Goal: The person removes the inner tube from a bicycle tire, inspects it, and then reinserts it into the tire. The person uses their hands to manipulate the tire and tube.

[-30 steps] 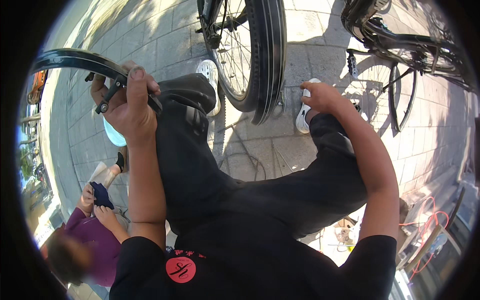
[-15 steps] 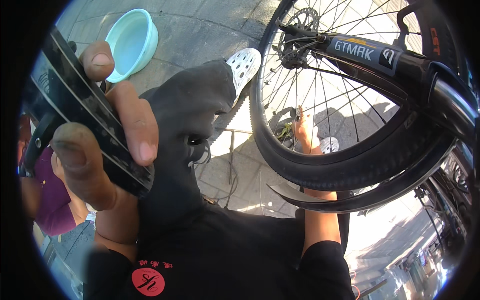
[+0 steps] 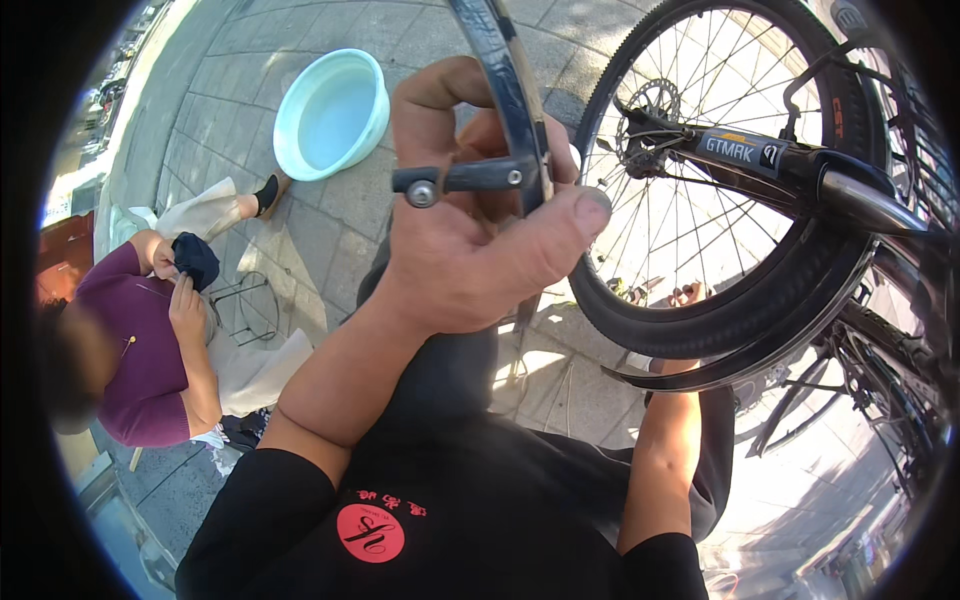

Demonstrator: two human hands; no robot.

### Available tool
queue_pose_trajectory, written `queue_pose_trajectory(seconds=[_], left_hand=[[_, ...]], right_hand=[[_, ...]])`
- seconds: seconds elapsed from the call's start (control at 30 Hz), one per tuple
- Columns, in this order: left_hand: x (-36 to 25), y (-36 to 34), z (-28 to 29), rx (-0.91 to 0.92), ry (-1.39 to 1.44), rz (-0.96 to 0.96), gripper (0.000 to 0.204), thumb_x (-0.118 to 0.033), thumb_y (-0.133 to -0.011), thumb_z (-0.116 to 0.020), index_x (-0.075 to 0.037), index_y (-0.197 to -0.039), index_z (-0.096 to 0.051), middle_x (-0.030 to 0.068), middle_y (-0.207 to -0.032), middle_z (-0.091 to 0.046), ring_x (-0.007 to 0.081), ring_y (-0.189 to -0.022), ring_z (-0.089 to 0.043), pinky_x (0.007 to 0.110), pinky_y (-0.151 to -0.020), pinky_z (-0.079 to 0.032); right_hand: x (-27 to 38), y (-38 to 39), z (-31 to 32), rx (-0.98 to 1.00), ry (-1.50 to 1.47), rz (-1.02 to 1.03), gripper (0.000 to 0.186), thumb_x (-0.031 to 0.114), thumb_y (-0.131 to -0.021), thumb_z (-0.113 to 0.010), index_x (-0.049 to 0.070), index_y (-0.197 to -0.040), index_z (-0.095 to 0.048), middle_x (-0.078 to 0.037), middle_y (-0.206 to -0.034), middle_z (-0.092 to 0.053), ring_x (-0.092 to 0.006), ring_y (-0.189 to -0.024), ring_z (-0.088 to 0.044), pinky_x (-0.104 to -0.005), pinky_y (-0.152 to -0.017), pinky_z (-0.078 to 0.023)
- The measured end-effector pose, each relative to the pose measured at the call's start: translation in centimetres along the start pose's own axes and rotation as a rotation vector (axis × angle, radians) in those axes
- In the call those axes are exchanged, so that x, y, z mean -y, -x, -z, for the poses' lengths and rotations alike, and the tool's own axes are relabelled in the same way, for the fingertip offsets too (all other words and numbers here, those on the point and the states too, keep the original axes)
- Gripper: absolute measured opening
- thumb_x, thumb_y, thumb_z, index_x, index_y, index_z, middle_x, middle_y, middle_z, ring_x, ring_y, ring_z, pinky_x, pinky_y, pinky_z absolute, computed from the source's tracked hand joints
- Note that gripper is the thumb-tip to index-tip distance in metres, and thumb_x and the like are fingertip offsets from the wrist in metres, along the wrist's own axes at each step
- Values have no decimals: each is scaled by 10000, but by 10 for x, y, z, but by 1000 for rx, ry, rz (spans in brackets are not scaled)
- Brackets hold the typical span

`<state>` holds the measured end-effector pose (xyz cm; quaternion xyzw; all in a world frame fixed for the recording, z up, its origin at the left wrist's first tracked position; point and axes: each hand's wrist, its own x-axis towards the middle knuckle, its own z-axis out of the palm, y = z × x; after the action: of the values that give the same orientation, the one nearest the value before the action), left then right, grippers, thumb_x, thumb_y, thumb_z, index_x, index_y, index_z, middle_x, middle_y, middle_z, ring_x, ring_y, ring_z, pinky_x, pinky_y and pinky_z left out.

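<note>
At frame centre a black mudguard [image 3: 510,120] is gripped by the closed left hand [image 3: 470,240]; the right hand [image 3: 685,295], its grip hidden behind the bicycle wheel [image 3: 740,200], could be caught in spokes.

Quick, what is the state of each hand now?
Left hand: closed, holding the black mudguard by its bracket.
Right hand: behind the bicycle wheel, mostly hidden; open or closed cannot be told.

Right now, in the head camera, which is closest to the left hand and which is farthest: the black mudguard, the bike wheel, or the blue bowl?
1. The black mudguard: held in the left hand, touching it.
2. The bike wheel: just right of that hand.
3. The blue bowl: up and to the left, on the paving.

Wheel and bowl are fairly close to call.
</note>
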<state>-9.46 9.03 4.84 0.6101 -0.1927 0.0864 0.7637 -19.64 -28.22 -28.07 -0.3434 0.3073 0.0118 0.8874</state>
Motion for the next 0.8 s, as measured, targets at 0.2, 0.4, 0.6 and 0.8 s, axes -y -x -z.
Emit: queue_pose_trajectory(seconds=[0.2, 0.4, 0.6, 0.8], left_hand=[[-10, 26, -3, -88, 164, 126, 642, 57, -929, -680, -156, -1374, -269, 176, -1135, -582, 140, -616, -651, 267, -488, -544], [-26, 43, 1, -72, 184, 171, 569, 69, -926, -669, -153, -1256, -262, 169, -1145, -566, 110, -575, -619, 263, -462, -531], [-23, 61, 3, 95, 133, -50, 465, 65, -952, -648, -98, -1195, -287, 176, -1165, -546, 90, -658, -639, 251, -560, -548], [-21, 74, 8, 185, 164, -32, 389, 4, -963, -660, -53, -1247, -401, 114, -1141, -576, 108, -861, -650, 280, -727, -558]], right_hand=[[97, 80, -67, -352, 57, 400, 223, 216, -1025, -537, 76, -854, -575, -62, -726, -612, -198, -557, -558, -322, -541, -502], [140, 235, -183, -480, 258, 874, 190, 235, -1047, -647, 74, -1027, -547, -14, -696, -501, -89, -495, -388, -238, -442, -305], [74, 334, -316, 167, 593, 616, 261, 127, -1036, -693, 18, -1219, -542, -2, -823, -578, -38, -643, -455, -200, -561, -362], [36, 334, -361, 338, 728, 562, 234, 137, -1047, -684, 10, -1200, -560, 30, -882, -581, -7, -734, -481, -185, -627, -387]])
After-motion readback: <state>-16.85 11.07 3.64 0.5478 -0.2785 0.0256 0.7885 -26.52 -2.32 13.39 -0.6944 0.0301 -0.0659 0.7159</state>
